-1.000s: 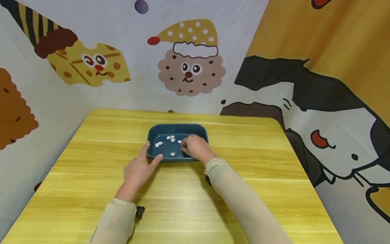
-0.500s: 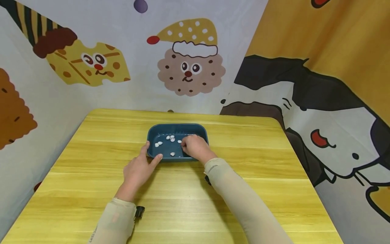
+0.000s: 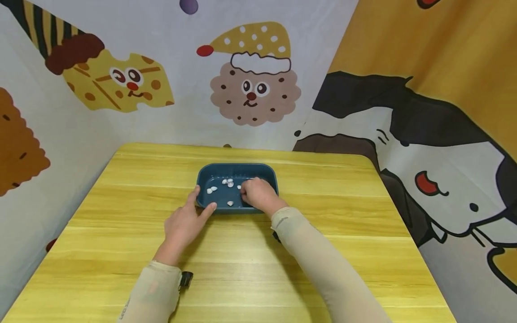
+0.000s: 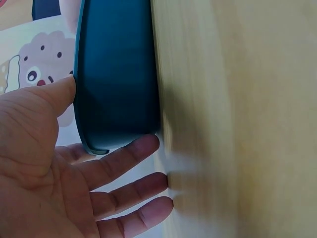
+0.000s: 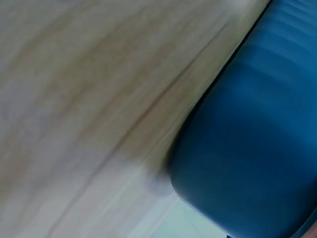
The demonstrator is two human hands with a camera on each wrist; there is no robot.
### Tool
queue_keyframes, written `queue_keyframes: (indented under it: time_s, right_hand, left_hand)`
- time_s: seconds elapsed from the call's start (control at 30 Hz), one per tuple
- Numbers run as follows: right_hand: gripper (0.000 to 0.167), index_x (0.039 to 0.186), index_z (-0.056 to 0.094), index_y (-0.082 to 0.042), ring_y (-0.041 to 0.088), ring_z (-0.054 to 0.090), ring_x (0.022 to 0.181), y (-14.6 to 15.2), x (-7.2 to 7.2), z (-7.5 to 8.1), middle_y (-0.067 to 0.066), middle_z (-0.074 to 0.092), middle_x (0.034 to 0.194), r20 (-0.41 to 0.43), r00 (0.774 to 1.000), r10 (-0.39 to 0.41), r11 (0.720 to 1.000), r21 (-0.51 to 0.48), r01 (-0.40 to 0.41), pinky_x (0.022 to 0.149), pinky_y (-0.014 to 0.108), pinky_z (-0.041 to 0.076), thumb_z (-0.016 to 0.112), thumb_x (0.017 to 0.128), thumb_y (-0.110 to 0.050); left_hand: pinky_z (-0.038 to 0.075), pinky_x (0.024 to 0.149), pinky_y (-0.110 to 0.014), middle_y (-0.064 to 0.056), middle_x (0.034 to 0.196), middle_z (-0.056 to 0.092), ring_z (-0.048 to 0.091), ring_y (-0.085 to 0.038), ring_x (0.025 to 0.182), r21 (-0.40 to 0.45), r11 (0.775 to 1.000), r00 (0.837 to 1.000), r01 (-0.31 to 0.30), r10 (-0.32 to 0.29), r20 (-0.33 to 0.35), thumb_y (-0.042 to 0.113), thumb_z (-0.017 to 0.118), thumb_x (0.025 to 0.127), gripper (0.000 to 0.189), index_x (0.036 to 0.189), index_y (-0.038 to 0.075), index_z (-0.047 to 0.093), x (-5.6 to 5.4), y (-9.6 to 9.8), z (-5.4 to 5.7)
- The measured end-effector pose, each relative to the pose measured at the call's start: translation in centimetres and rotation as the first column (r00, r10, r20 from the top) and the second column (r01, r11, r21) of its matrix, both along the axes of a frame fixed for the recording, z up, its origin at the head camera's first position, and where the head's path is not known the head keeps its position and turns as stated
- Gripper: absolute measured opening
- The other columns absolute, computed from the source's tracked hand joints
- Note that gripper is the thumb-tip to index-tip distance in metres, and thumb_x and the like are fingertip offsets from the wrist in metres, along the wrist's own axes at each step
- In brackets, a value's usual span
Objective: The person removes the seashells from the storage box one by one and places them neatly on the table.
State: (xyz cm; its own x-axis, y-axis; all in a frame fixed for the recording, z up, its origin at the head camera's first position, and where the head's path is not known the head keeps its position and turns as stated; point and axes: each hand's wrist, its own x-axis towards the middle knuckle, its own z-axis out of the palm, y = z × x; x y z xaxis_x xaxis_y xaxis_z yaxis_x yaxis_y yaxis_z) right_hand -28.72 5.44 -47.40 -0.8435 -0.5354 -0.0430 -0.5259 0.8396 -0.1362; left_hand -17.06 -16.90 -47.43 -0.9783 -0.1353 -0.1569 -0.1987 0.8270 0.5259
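On the table is a dark blue rectangular tray (image 3: 220, 197) with small white shell-like pieces (image 3: 230, 184) scattered on its floor. My left hand (image 3: 183, 226) is at its near left corner, fingers spread and fairly straight. In the left wrist view its thumb (image 4: 62, 94) touches the rim, and the other fingers (image 4: 133, 191) extend past the corner near the tabletop. My right hand (image 3: 260, 195) reaches inside the right part of the tray, fingers curled down beside one white piece (image 3: 239, 187). Its fingertips are hidden, so I cannot tell whether they hold a piece.
The yellow wood-grain table (image 3: 242, 269) extends around the tray. Behind it hangs a white cloth (image 3: 177, 125) printed with cartoon food, and a cartoon-printed curtain (image 3: 440, 58) is on the right. In the right wrist view the tray's outer wall (image 5: 247, 144) fills the right side.
My right hand's fingers have drawn together inside the tray, and a tiny white spot near its front wall no longer shows. The left hand stays at the corner.
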Motion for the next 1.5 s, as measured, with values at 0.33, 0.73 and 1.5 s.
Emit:
queue_keyframes:
  time_s: [0.33, 0.73, 1.5]
  right_hand:
    - [0.022, 0.095, 0.080, -0.012, 0.014, 0.064, 0.080, -0.6, -0.5, 0.8, 0.001, 0.078, 0.093, 0.081, 0.997, -0.002, 0.997, 0.078, -0.005, 0.080, 0.033, 0.057, 0.062, 0.108, -0.014]
    - [0.026, 0.126, 0.075, -0.012, 0.019, 0.073, 0.115, -1.2, 0.4, 2.2, 0.006, 0.076, 0.128, 0.096, 0.995, 0.016, 0.974, 0.225, -0.037, 0.104, 0.035, 0.058, 0.052, 0.114, -0.012]
    - [0.025, 0.129, 0.077, -0.011, 0.022, 0.076, 0.111, -3.2, -0.2, 0.9, 0.007, 0.077, 0.128, 0.001, 0.998, 0.056, 0.930, 0.365, -0.052, 0.095, 0.036, 0.062, 0.060, 0.110, -0.011]
  left_hand:
    - [0.041, 0.062, -0.037, -0.028, 0.131, 0.071, 0.066, -0.035, 0.089, 0.001, 1.000, 1.000, 0.009, -0.009, -0.001, 0.077, 0.048, 0.102, 0.093, 0.173, 0.025, 0.019, -0.1, -0.1, 0.1]
    - [0.044, 0.067, -0.040, -0.027, 0.129, 0.072, 0.067, -0.036, 0.092, -0.006, 1.000, 1.000, 0.012, -0.012, -0.005, 0.077, 0.047, 0.102, 0.092, 0.173, 0.025, 0.020, -0.1, -0.1, 0.0]
    - [0.043, 0.063, -0.039, -0.026, 0.125, 0.074, 0.068, -0.036, 0.092, -0.011, 1.000, 1.000, 0.007, -0.007, -0.015, 0.078, 0.046, 0.101, 0.092, 0.173, 0.027, 0.020, -0.1, -0.2, -0.3]
